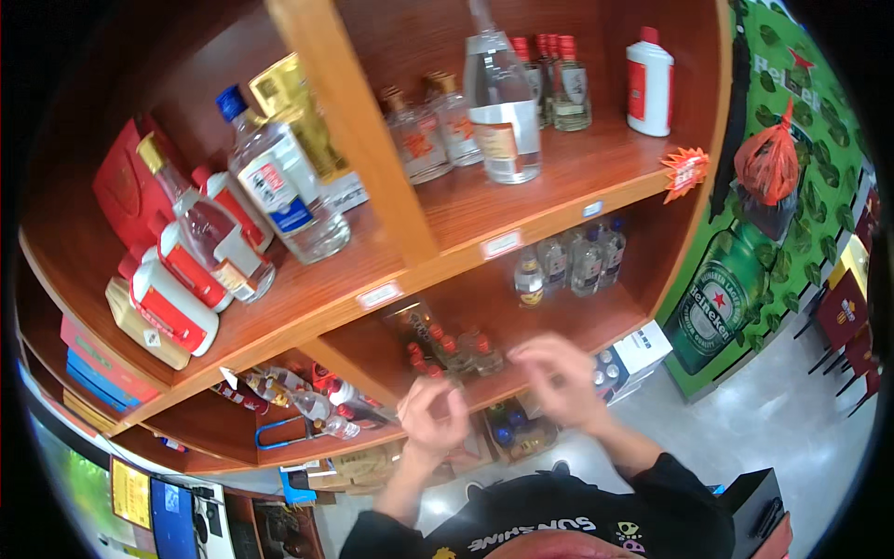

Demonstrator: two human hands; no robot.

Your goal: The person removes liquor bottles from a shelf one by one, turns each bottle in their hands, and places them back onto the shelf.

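Observation:
My left hand [435, 415] is raised in front of the middle shelf, its fingers loosely curled and apart, and I see nothing in it. To its right my right hand [562, 380] reaches in with fingers stretched toward the left, also holding nothing visible; it is a little blurred. Just beyond both hands, small red-capped bottles [482, 356] stand on the middle shelf [540, 334], partly covered by my fingers. Farther right on that shelf is a group of clear bottles [587, 265], with a small bottle with a yellowish label [530, 283] beside them.
Above, a tall clear bottle [505, 102] and a white bottle with a red cap [650, 86] stand on the upper shelf. A blue-capped bottle [284, 186] is left of the wooden divider [358, 121]. White boxes [636, 354] sit at the shelf's lower right. A red bag [769, 168] hangs by the green wall.

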